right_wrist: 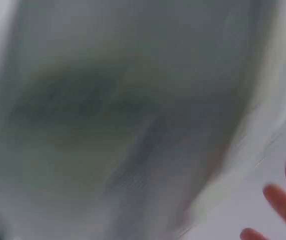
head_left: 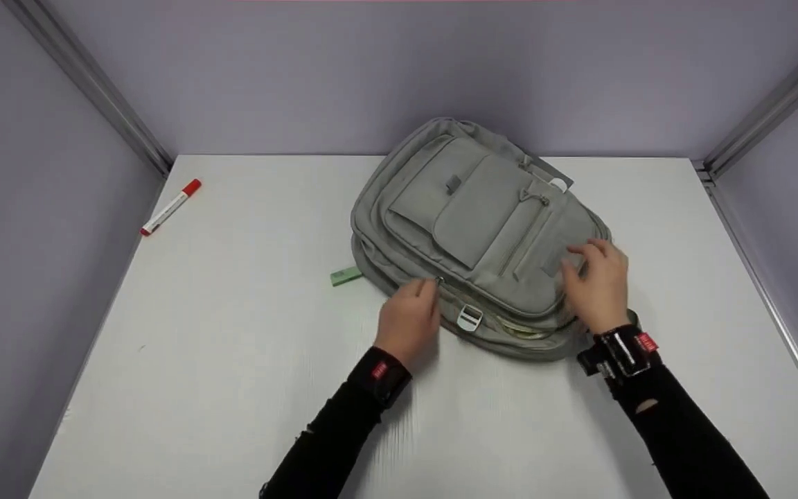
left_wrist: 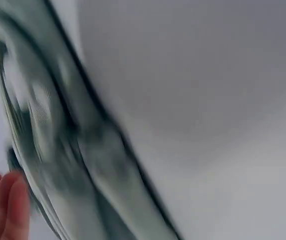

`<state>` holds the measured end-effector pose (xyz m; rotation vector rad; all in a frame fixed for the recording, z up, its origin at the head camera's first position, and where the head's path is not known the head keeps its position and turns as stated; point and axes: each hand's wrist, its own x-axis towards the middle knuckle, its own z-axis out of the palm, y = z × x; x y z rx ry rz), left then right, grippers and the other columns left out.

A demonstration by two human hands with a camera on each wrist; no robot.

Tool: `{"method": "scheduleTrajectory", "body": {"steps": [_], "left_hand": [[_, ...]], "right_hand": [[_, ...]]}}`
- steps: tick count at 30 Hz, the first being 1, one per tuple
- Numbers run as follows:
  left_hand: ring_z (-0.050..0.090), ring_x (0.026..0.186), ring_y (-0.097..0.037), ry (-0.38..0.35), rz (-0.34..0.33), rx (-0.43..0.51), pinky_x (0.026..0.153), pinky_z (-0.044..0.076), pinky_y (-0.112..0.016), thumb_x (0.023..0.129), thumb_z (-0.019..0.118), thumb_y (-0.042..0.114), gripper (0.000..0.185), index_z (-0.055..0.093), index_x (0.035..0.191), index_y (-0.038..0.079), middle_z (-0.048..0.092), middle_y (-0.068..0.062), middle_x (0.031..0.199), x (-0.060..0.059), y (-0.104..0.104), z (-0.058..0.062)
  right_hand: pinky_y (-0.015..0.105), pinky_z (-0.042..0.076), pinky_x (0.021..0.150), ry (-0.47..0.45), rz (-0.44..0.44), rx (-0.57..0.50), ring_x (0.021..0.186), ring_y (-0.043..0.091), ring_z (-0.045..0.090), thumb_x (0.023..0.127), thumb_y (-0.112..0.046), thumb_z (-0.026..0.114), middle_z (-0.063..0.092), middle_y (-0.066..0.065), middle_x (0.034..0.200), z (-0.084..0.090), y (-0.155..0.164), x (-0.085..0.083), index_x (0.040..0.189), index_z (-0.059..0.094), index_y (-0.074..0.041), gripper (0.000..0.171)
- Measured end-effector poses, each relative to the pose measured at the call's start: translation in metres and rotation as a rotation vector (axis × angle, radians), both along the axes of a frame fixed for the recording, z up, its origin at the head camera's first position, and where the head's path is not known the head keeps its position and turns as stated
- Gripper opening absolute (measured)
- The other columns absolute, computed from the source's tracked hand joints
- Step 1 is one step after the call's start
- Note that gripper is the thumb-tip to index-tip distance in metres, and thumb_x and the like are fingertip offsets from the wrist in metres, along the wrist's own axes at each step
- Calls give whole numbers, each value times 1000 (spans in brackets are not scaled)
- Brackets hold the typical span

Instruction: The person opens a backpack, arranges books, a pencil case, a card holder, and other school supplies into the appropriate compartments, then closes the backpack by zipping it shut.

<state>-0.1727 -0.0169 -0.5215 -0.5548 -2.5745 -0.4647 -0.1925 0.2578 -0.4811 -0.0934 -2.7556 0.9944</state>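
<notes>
A grey-green backpack (head_left: 482, 208) lies on the white table with its front pockets facing up. At its near edge my left hand (head_left: 409, 319) pinches a small zipper pull (head_left: 440, 280); the fingertips meet and hide most of it. In the left wrist view the fingers (left_wrist: 15, 205) are pressed together beside the blurred bag edge. To the right of that, the zipper stands apart and something yellowish (head_left: 524, 330) shows in the gap. My right hand (head_left: 600, 284) hovers over the bag's right side, fingers loosely bent and apart, holding nothing. The right wrist view is blurred.
A white and red marker (head_left: 170, 208) lies at the table's left edge. A green tab (head_left: 346, 276) sticks out from the bag's left side, and a white buckle (head_left: 470, 318) sits on its near edge. Grey walls (head_left: 302, 76) enclose the table.
</notes>
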Motion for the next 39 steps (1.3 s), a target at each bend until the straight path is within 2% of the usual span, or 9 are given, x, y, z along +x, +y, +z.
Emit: {"method": "scheduleTrajectory", "body": {"steps": [3,8,10,13,15,17,21,28,39], "left_hand": [[65,93,-27,47,35,-12,79,56,-37,83,71,4,25,65,107,5,65,-11,104,-20,-24,0],[60,116,-33,-63,17,-89,100,49,-47,92,65,9,25,66,117,10,62,-14,124,-37,-48,-5],[59,120,-32,-86,11,-91,104,46,-49,94,63,13,24,68,117,12,63,-14,127,-37,-50,-8],[59,122,-32,-83,9,-81,105,46,-52,96,60,17,21,69,115,13,64,-13,128,-36,-50,-13],[59,122,-32,-70,9,-72,104,46,-53,96,60,17,19,69,112,13,64,-13,127,-35,-50,-15],[59,121,-32,-54,11,-68,102,47,-53,96,61,18,17,70,109,13,65,-13,126,-35,-49,-17],[59,123,-30,-61,32,-71,103,46,-53,96,59,21,17,71,108,15,65,-11,125,-35,-48,-19],[58,125,-29,-117,65,-119,105,45,-54,95,55,13,22,73,107,17,65,-10,127,-34,-43,-17],[66,107,-28,-20,109,-175,98,50,-50,88,62,3,13,70,92,13,70,-9,108,-39,-41,-24]], "right_hand": [[41,47,91,54,41,-153,101,36,60,93,-7,62,65,27,108,6,-56,13,106,64,8,20],[21,49,58,-210,117,-347,62,8,59,95,-19,63,70,16,86,-4,-135,25,111,62,7,30],[21,47,54,-269,94,-316,53,4,55,94,-25,65,69,11,79,-11,-154,23,108,63,6,34],[22,38,46,-278,50,-211,43,4,47,94,-31,66,60,2,58,-21,-168,16,77,65,-3,33],[22,30,44,-261,20,-134,39,6,39,93,-31,66,47,-5,46,-26,-172,11,55,54,-12,45],[24,25,41,-262,2,-97,37,8,34,94,-28,66,35,-8,40,-29,-173,7,44,39,-18,57],[26,27,45,-286,-19,-63,45,13,37,92,-18,61,32,-9,47,-30,-172,2,49,33,-21,51],[25,33,56,-339,24,-114,59,16,44,92,-12,55,42,-4,61,-27,-163,11,62,41,-16,33],[24,37,49,-358,41,-253,45,9,44,96,-9,48,43,-4,59,-19,-133,42,70,49,-11,26]]}}
